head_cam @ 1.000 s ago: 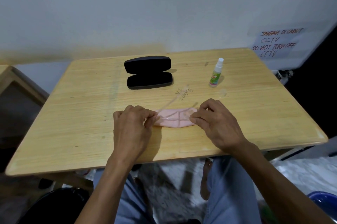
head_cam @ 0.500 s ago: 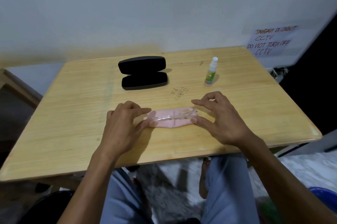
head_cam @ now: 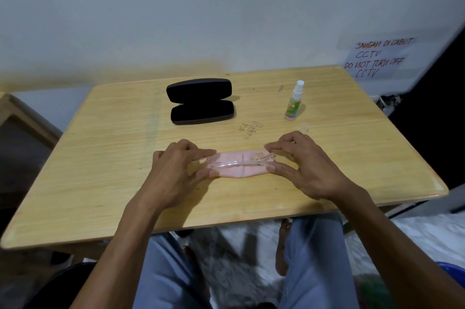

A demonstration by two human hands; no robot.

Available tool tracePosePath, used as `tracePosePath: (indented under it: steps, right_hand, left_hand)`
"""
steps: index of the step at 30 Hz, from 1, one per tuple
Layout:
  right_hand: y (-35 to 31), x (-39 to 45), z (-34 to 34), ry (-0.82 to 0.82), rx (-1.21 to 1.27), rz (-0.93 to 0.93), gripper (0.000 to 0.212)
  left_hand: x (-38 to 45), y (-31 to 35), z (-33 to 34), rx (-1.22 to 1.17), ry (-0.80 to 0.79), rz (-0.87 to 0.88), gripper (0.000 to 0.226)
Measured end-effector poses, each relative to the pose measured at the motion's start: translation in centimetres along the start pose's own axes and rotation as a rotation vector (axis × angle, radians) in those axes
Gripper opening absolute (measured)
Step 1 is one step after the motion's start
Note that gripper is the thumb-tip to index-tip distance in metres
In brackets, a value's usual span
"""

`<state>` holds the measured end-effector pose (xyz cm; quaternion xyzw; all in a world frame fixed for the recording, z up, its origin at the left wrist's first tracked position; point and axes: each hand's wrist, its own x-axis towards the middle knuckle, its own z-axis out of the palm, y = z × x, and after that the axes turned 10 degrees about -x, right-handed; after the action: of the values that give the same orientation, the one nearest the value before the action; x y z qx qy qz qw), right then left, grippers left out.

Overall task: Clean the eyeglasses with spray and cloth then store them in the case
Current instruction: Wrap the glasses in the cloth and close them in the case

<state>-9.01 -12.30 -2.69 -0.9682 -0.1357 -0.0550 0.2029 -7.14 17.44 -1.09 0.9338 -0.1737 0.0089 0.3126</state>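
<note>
Since the frame half a second ago, both hands have closed in on the eyeglasses (head_cam: 240,164), which now lie folded on the pink cloth (head_cam: 241,166) with their temples crossed. The left hand (head_cam: 176,170) pinches the left end of the clear frame between thumb and fingertips; the right hand (head_cam: 305,166) does the same at the right end, index finger above and thumb below.

The eyeglasses are colourless and see-through, so their outline blurs into the cloth and the lenses are hard to make out. They sit at the middle of the counter (head_cam: 100,170), towards its near edge. The cloth's two ends are hidden under the fingers.

At 11 o'clock from the eyeglasses, well apart, the black case (head_cam: 201,101) lies open, its inside too dark to read. At 1 o'clock the spray bottle (head_cam: 294,101) stands upright, its green label too small to read. Just beside the bottle, at its 5 o'clock, lies a faint clear thing, perhaps its cap (head_cam: 304,127); I cannot tell for sure.
</note>
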Motion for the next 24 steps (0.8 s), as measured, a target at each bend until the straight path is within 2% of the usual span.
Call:
tracePosePath:
  steps: [2, 6, 9, 13, 21, 24]
  right_hand:
    - [0.0, 0.0, 0.0, -0.011, -0.008, 0.002, 0.043]
    - [0.0, -0.3, 0.2, 0.052, 0.042, -0.02, 0.023]
    - [-0.1, -0.3, 0.4, 0.084, 0.077, -0.025, 0.015]
    - [-0.2, -0.2, 0.6, 0.11, 0.092, -0.031, 0.012]
    - [-0.6, 0.8, 0.7, 0.139, 0.107, -0.087, 0.01]
    - [-0.9, 1.5, 0.7, 0.167, 0.15, -0.099, 0.012]
  left_hand:
    - [0.1, 0.0, 0.2, 0.008, 0.011, 0.016, 0.033]
    - [-0.1, -0.2, 0.6, 0.0, 0.063, 0.025, 0.025]
    - [-0.2, -0.3, 0.9, 0.01, 0.09, 0.027, 0.028]
    - [-0.5, -0.3, 1.1, -0.034, 0.122, 0.044, 0.039]
    - [-0.4, -0.5, 0.5, -0.059, 0.203, 0.054, 0.02]
    - [-0.2, -0.8, -0.3, -0.077, 0.217, 0.058, 0.023]
